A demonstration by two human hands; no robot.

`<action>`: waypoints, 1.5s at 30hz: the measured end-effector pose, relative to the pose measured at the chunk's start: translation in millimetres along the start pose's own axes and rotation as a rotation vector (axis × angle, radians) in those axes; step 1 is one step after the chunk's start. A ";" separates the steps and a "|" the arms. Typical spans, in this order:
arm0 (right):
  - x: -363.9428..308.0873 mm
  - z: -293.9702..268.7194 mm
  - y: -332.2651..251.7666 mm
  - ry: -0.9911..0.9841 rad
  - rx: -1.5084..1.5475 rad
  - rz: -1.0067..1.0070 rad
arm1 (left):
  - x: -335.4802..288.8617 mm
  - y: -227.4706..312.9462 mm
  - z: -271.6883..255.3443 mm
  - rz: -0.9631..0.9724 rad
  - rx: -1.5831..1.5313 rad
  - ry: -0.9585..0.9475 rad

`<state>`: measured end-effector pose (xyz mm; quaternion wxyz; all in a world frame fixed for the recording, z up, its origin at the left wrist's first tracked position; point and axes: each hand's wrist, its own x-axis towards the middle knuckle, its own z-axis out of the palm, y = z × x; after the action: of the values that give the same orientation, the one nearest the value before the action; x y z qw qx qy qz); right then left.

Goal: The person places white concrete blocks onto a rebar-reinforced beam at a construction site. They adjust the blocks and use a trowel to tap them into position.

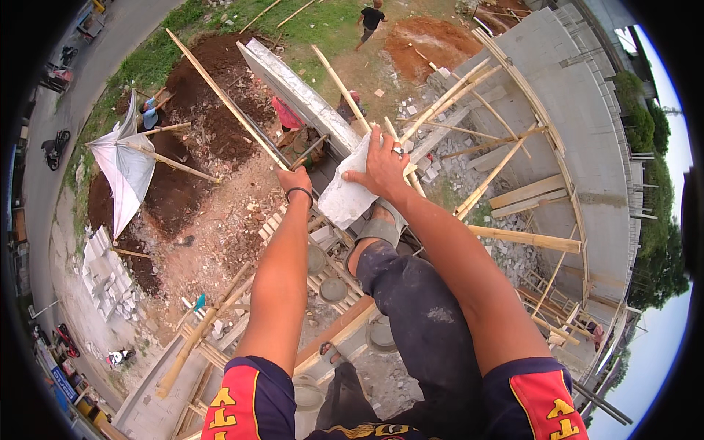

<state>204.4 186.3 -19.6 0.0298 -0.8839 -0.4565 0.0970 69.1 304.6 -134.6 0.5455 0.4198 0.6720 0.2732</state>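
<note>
Both arms reach down; right hand fingers spread, left hand fisted.

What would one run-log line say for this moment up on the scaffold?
right hand: palm on pale grey rectangular concrete block | left hand: gripping slanted bamboo pole | below: white umbrella
</note>
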 end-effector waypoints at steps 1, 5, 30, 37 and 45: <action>-1.8 5.3 3.1 0.031 0.010 -0.009 | -3.1 1.3 0.1 -0.018 0.000 -0.012; 0.0 -11.1 -6.3 -0.021 0.107 0.006 | 8.5 -10.8 -1.5 0.046 -0.015 0.060; 45.0 85.3 -128.3 -0.067 -0.033 -0.331 | 83.6 105.3 -35.1 0.726 0.972 -0.780; 47.0 105.0 -121.4 0.043 0.130 -0.386 | 86.7 92.7 -43.2 0.744 0.883 -0.776; 50.2 100.9 -123.5 -0.053 0.141 -0.336 | 84.5 93.1 -51.0 0.891 0.994 -0.761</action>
<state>113.7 295.3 -108.2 0.0955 -0.7881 -0.5904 0.1458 40.3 428.4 -87.3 0.3248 0.9119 0.2491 -0.0303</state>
